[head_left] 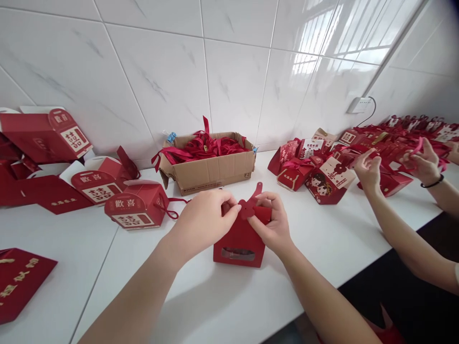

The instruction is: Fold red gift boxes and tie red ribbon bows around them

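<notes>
While the left hand [204, 217] and right hand [274, 227] pinch a red box's [239, 237] tab [246, 209], ribbons [211, 146] fill a carton [213, 171].

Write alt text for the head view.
A person's hands hold a red flower-shaped piece atop a red box on a white table. Behind is a cardboard carton of red ribbons, with more boxes at both sides and other hands at right.

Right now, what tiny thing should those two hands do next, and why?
Maybe the left hand should steady the red flower-shaped piece while the right hand presses down the red tab: the tab sticks up above the red box, and fingers of both hands are at the flower.
</notes>
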Tool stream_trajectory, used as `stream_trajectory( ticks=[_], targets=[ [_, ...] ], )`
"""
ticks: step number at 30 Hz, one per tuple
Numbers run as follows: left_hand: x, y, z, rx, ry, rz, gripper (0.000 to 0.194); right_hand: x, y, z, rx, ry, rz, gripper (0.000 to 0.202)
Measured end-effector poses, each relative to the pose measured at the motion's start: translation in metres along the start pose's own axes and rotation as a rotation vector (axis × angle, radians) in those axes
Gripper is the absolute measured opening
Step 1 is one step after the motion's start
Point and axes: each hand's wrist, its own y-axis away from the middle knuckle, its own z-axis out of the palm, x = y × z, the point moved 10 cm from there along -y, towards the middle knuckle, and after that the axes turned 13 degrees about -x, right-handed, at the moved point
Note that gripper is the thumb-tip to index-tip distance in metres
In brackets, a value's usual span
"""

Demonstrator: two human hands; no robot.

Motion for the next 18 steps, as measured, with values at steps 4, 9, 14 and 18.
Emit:
stream_trajectory(
  ticks=[4,9,14,18],
  targets=[
    [0.006,0.002,0.000,0.053,-0.205,-0.044,0.026,-0.006,0.001,-0.001,0.001,0.091,-0.057,0.016],
    [0.011,0.001,0.008,0.111,-0.392,-0.067,0.025,-0.012,0.002,-0.004,0.002,0.213,-0.090,0.016],
    [0.013,0.001,0.010,0.159,-0.427,-0.081,0.025,-0.019,0.002,-0.005,0.018,0.283,-0.128,0.017],
    [0.016,0.003,0.008,0.184,-0.430,-0.082,0.023,-0.022,0.005,-0.004,0.041,0.313,-0.162,0.021]
  ],
)
